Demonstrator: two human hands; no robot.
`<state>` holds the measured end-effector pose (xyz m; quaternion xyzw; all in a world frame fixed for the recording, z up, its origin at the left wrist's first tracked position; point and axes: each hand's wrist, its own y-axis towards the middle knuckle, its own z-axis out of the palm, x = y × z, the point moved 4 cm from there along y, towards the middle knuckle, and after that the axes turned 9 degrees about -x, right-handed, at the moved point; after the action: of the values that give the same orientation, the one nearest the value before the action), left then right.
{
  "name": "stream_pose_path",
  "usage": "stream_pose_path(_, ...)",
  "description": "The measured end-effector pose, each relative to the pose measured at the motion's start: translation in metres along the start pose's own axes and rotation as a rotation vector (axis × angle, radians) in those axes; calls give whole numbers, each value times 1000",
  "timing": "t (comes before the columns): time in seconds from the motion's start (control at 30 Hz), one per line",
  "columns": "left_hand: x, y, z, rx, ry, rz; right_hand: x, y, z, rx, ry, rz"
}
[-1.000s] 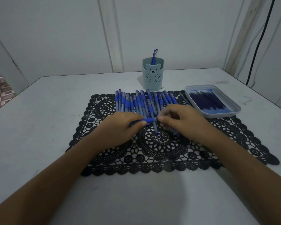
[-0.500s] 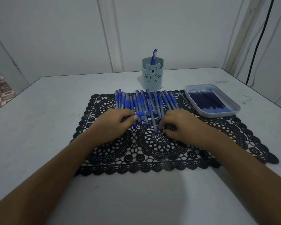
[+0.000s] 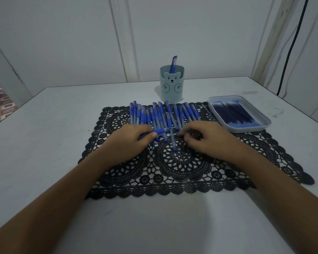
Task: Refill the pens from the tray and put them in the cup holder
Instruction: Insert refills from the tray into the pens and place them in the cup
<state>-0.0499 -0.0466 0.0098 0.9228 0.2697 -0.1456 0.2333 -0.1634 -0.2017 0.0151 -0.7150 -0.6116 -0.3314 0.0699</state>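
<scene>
Two bare forearms reach in from the near edge over the pale counter (image 3: pixel 44 143) and onto a black lace placemat (image 3: pixel 182 173) that lies across its middle. The left hand (image 3: pixel 128 142) rests on the left half of the mat. Its fingers (image 3: pixel 153 135) are curled round a blue pen (image 3: pixel 161 131), held level and crosswise, with the blue grip section just past the thumb and the tip pointing right toward the other hand.

The right hand (image 3: pixel 207 139) sits just to the right of that tip, close to it but not plainly touching it. Its fingers (image 3: pixel 187 130) are bent down to the mat. Whether they pinch something small there or only rest on the lace cannot be told, as the spot under them is dark.

Between the two hands a single pen (image 3: pixel 173 142) lies lengthwise, its end reaching nearer than the others. Just beyond the hands a row of pens (image 3: pixel 160 114) lies side by side along the far part of the mat, blue grips and clear barrels roughly parallel, some overlapping.

To the right, a shallow pale tray (image 3: pixel 246 128) sits with its near corner on the mat's far right edge. It holds a layer of dark blue refills (image 3: pixel 233 114).

Farther back, off the mat and behind the row, a light blue cup holder (image 3: pixel 172 88) with a bear face stands upright on the counter. One finished pen (image 3: pixel 173 63) leans in it, its top above the rim. A black cable (image 3: pixel 292 43) hangs down the wall at far right.
</scene>
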Motion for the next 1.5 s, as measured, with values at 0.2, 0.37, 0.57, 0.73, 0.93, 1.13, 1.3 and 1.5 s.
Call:
stream_pose_path(0.2, -8, -1, 5, -3, -5, 96, 7, 1, 2, -153, 183, 50)
stream_pose_path(0.37, -12, -2, 8, 7, 0, 148, 4, 1, 2, -114, 219, 90)
stream_pose_path(0.57, 3, 0, -1, -69, -53, -3, -32, 8, -34, -501, 528, 386)
stream_pose_path(0.73, 9, 0, -2, -111, -25, -28, -51, 2, -51, -809, 115, 348)
stream_pose_path(0.93, 6, 0, -1, -98, -25, -15, -58, 9, -27, -590, -318, 228)
stream_pose_path(1.13, 5, -1, 1, -89, -14, -18, -62, 9, -16, -434, -680, 228)
stream_pose_path(1.3, 5, -1, -1, -101, -11, -9, -65, 10, -27, -574, -558, 198)
stream_pose_path(1.5, 4, 0, 0, -95, -10, -7, -111, 13, -60, -512, -595, 519)
